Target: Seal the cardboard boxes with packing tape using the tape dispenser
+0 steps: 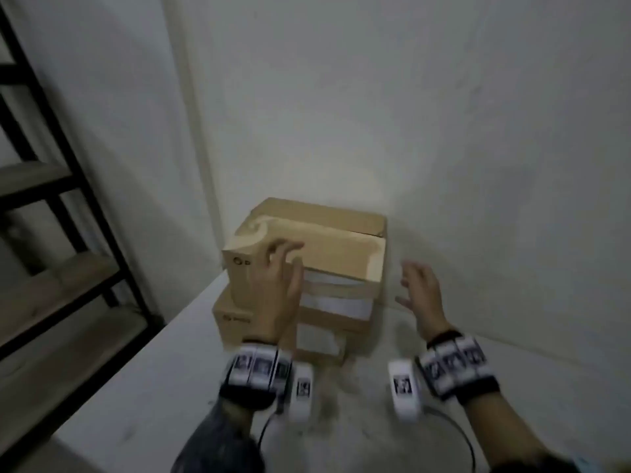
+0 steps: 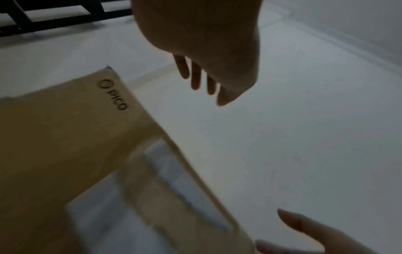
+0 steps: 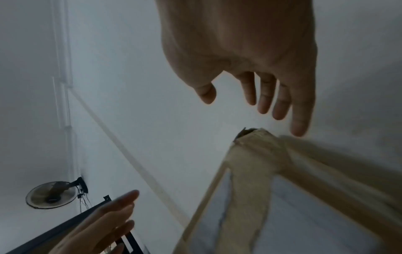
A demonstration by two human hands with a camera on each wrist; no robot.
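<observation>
Two brown cardboard boxes are stacked in the corner of a white table point(image 1: 170, 387). The upper box point(image 1: 327, 244) has torn paper patches on its top flaps and sits on the lower box point(image 1: 235, 324). My left hand point(image 1: 281, 264) is spread in front of the upper box's front left corner, fingers straight, holding nothing. In the left wrist view the left hand point(image 2: 202, 73) hangs apart from the box point(image 2: 65, 137) marked PICO. My right hand point(image 1: 418, 285) is open in the air just right of the boxes. No tape dispenser is in view.
A black metal shelf rack point(image 1: 68, 206) with wooden boards stands left of the table. White walls close in behind and right of the boxes. A black cable point(image 1: 457, 435) loops on the table near my right wrist. A fan point(image 3: 52, 194) is mounted on the wall.
</observation>
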